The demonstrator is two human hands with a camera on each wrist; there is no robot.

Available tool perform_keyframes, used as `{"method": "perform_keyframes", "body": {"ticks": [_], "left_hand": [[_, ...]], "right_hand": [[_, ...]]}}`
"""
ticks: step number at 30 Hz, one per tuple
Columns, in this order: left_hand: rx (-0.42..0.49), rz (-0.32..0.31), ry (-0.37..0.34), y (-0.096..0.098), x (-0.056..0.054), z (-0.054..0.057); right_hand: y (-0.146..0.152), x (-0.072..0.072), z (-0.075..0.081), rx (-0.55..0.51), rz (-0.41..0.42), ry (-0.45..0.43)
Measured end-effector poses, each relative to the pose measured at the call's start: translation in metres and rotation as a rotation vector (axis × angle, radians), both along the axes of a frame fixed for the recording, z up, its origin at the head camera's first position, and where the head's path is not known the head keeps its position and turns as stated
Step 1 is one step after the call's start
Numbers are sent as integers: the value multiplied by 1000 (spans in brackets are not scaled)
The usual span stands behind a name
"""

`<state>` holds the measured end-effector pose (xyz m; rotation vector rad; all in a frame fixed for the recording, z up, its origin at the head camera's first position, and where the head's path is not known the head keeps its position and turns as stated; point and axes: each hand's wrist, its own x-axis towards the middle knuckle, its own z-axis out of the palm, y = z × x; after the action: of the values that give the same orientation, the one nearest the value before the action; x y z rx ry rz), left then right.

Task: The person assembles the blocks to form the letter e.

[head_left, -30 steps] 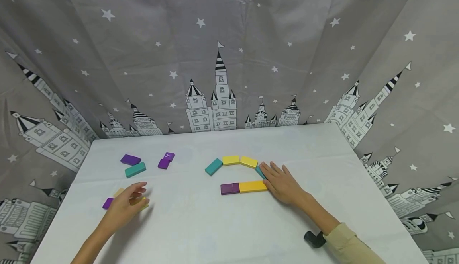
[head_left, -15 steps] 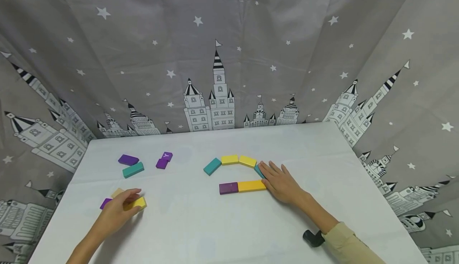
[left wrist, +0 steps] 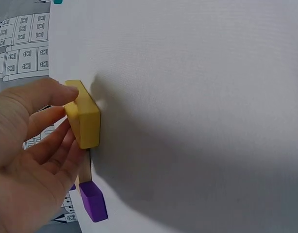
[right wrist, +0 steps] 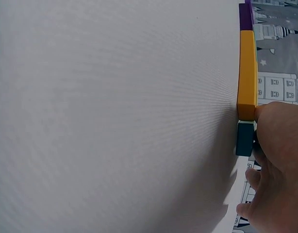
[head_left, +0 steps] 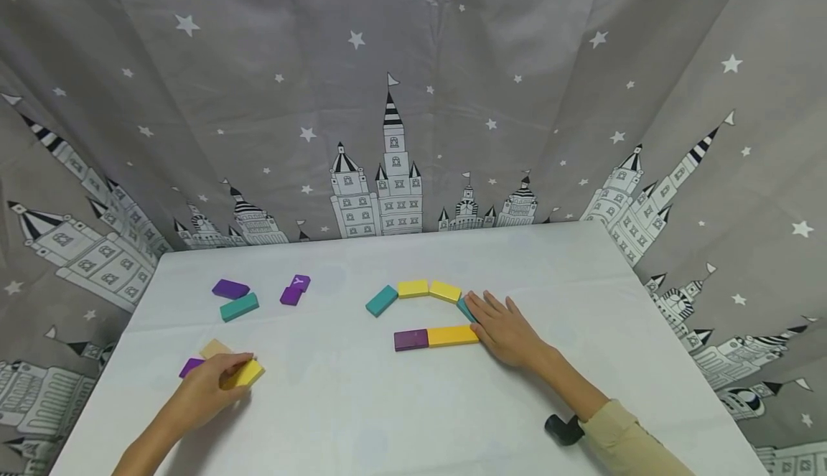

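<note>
My left hand [head_left: 205,390] pinches a yellow block [head_left: 247,374] between thumb and fingers at the table's left. In the left wrist view, the thumb lies over the yellow block [left wrist: 88,114] and the fingers are behind it. Beside that hand lie a pale wooden block [head_left: 215,349] and a purple block [head_left: 191,367], partly covered. My right hand [head_left: 507,332] rests with straight fingers at the right end of a block arrangement, partly over a teal block [head_left: 465,310] and touching the orange-yellow bar [head_left: 452,335]. In the right wrist view, a dark teal block [right wrist: 245,138] adjoins the bar's end.
Left of the bar is a dark purple block [head_left: 410,340]. Above it curve two yellow blocks [head_left: 413,289] and a teal block [head_left: 382,301]. Further left lie a purple block [head_left: 230,288], a green block [head_left: 240,307] and small purple pieces [head_left: 292,295]. A black object [head_left: 563,430] is by the right sleeve.
My left hand has lowered onto the yellow block and now pinches it; the block has turned slightly. The right hand stays in place.
</note>
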<state>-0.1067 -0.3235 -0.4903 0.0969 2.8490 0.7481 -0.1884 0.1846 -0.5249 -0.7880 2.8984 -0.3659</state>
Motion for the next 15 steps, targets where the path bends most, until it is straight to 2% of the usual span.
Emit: {"method": "perform_keyframes", "body": {"ticks": [4, 9, 15], "left_hand": [[-7, 0, -21, -2, 2, -1], [20, -2, -12, -1, 4, 0], [51, 28, -17, 14, 0, 2]], "right_hand": [[-1, 0, 0, 11, -3, 3], [-1, 0, -1, 6, -1, 6], [0, -1, -2, 3, 5, 19]]}}
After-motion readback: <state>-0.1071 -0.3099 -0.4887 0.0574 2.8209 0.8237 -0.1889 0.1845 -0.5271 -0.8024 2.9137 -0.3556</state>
